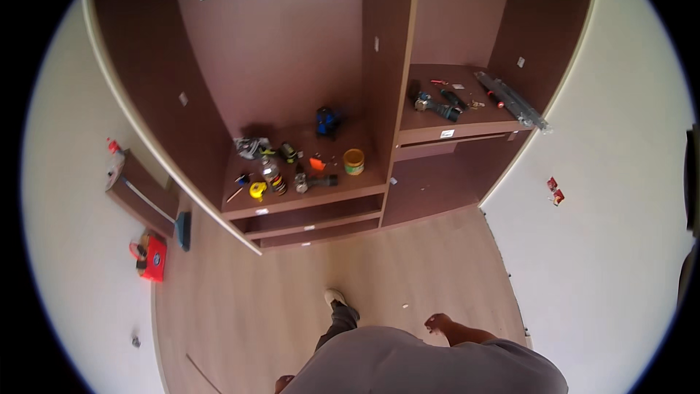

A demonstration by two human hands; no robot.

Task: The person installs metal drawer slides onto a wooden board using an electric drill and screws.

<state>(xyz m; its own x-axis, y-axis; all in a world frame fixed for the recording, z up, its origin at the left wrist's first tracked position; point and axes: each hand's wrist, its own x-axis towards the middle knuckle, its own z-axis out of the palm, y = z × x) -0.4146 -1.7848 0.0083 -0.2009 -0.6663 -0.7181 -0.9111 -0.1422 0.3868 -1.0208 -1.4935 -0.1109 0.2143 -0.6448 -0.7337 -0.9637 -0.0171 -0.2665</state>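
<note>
My right hand [437, 323] hangs over the floor beside my body, its fingers curled in; whatever they may hold is too small to make out. Only a sliver of my left hand [284, 381] shows at the lower edge, its fingers hidden. Neither touches the brown built-in cabinet [386, 87] ahead. On its left shelf are a yellow tape measure [257, 190], a bottle [273, 177], a power tool [315, 182], a yellow tub [354, 161] and a blue-and-black device [326, 122]. The right shelf bears another power tool [436, 106] and long plastic-wrapped grey strips [515, 101].
White walls stand on both sides. A red bag [153, 257] and a blue-green broom head [183, 231] are by the left wall, near a brown panel [142, 191]. My foot [335, 297] is on the wood-look floor [292, 270]. A thin stick [202, 372] lies at lower left.
</note>
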